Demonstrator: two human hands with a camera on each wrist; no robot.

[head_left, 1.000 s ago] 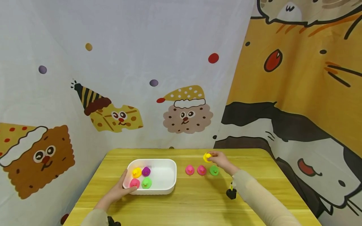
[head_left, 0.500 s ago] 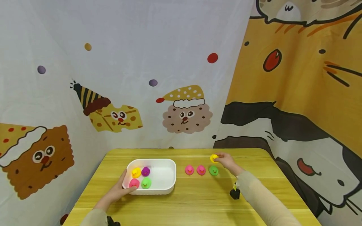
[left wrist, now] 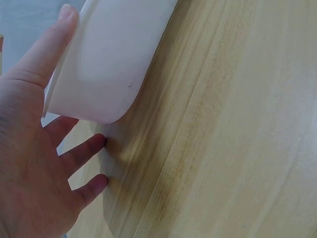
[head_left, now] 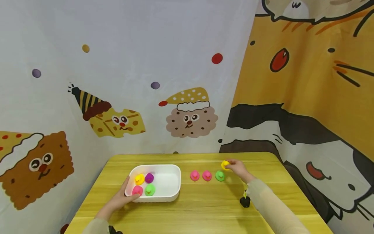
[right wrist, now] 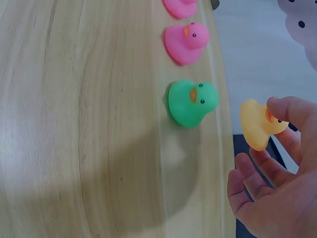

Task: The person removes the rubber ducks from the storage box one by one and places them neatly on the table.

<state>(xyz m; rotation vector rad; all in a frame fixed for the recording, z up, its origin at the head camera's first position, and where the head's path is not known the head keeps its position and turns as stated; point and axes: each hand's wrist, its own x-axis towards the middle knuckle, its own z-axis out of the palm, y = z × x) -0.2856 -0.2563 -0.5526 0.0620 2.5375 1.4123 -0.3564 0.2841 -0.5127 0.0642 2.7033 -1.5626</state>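
Note:
My right hand point(head_left: 238, 167) pinches a small yellow duck point(head_left: 225, 165) point(right wrist: 260, 124) a little above the table, just right of and behind a green duck point(head_left: 219, 175) point(right wrist: 192, 102). Two pink ducks point(head_left: 201, 175) point(right wrist: 186, 42) stand in a row left of the green one. My left hand point(head_left: 121, 198) point(left wrist: 34, 148) rests on the near left corner of a white tub point(head_left: 172, 182) point(left wrist: 109, 54), thumb along its wall, fingers straight on the table. The tub holds yellow point(head_left: 139, 179), purple point(head_left: 149, 177), pink point(head_left: 137, 190) and green point(head_left: 150, 189) ducks.
The yellow wooden table point(head_left: 204, 211) is small, with cartoon-printed cloth point(head_left: 175, 81) hanging close behind and on the right. A small black device point(head_left: 244, 201) sits under my right wrist.
My right hand has carried the yellow duck to the right, from behind the second pink duck to beyond the green duck. The left hand and tub have stayed put.

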